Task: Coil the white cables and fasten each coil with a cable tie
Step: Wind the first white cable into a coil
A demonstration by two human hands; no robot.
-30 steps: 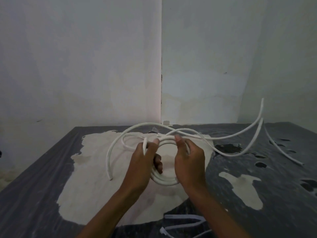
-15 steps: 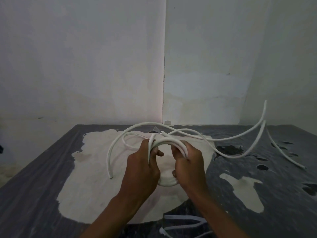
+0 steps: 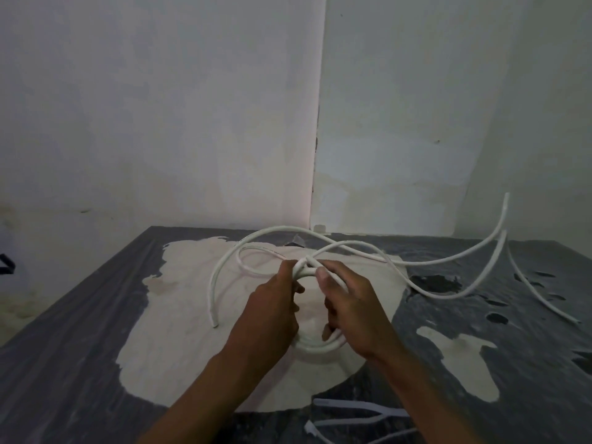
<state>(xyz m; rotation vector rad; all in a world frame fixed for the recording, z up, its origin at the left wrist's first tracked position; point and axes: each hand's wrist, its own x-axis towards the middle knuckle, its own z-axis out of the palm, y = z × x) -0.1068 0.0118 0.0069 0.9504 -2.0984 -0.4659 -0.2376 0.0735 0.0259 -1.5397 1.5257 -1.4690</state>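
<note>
Both hands hold a small coil of white cable upright above the table. My left hand grips the coil's left side, with its thumb at the top. My right hand grips the right side, fingers curled round the strands. Loose cable arcs out to the left and ends on the table. More white cable sweeps to the right and rises at its end. Several white cable ties lie at the near edge, between my forearms.
The table is dark grey with large worn pale patches. Pale walls meet in a corner just behind it. A thin white cable piece lies at the far right.
My hands have closed in on the coil and pressed its strands together, so the coil now looks tighter. The loose ends have barely moved.
</note>
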